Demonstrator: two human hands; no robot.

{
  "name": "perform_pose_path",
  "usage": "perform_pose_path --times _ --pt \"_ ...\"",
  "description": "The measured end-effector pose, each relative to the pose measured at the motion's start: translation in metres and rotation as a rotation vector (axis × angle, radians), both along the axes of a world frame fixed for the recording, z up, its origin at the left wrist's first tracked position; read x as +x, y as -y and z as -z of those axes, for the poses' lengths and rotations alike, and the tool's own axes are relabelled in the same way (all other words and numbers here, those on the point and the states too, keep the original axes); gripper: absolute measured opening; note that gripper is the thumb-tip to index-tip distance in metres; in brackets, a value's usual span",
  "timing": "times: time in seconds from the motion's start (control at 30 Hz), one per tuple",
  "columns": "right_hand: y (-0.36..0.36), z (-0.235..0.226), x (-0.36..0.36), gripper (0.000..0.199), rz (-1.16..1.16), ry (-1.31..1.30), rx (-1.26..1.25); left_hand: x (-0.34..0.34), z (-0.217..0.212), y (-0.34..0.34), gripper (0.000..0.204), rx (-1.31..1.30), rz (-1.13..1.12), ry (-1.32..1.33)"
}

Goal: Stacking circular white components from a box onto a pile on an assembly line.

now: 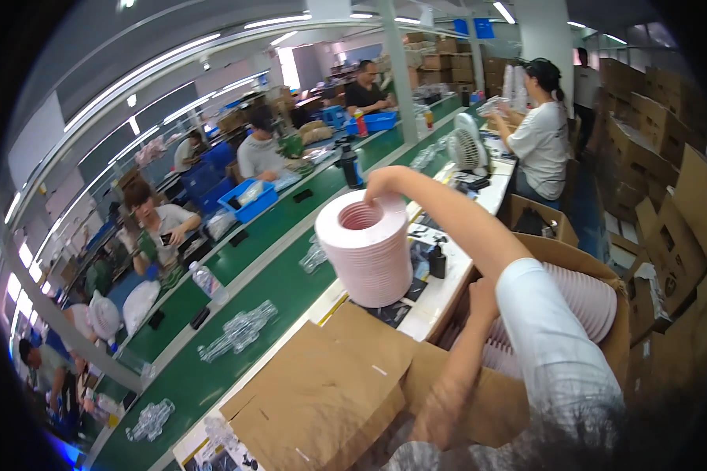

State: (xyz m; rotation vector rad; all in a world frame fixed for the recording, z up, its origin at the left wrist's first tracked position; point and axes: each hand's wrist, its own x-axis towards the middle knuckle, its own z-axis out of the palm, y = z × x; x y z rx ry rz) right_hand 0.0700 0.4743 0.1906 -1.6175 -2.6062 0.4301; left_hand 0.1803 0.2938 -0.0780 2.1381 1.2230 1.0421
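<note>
My right hand grips the top rim of a tall stack of pink rings, which stands on the white bench edge beside the green belt. My right arm in a white sleeve reaches across to it from the lower right. My left hand goes into an open cardboard box that holds more stacks of pink rings lying on their sides. Its fingers are hidden behind my right arm. The box's brown flap hangs open toward me.
A green conveyor belt carries clear plastic pieces and a water bottle. Several workers sit along its far side beside blue bins. A black bottle, a white fan, a standing person and stacked cartons are to the right.
</note>
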Motion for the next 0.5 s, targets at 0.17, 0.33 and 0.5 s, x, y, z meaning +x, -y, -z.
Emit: perform_pose_path --times 0.17,0.33,0.5 --pt "-0.013 -0.007 0.081 0.054 0.299 -0.438 -0.045 0.042 -0.017 0.000 0.029 0.052 0.050 -0.274" --pt "0.075 0.065 0.219 0.033 -0.075 -0.457 0.524 0.011 0.006 -0.003 0.016 0.151 0.000 -0.221" --pt "0.276 0.168 0.443 0.030 0.813 -0.593 0.367 0.029 0.005 -0.001 0.014 0.216 0.082 -0.255"
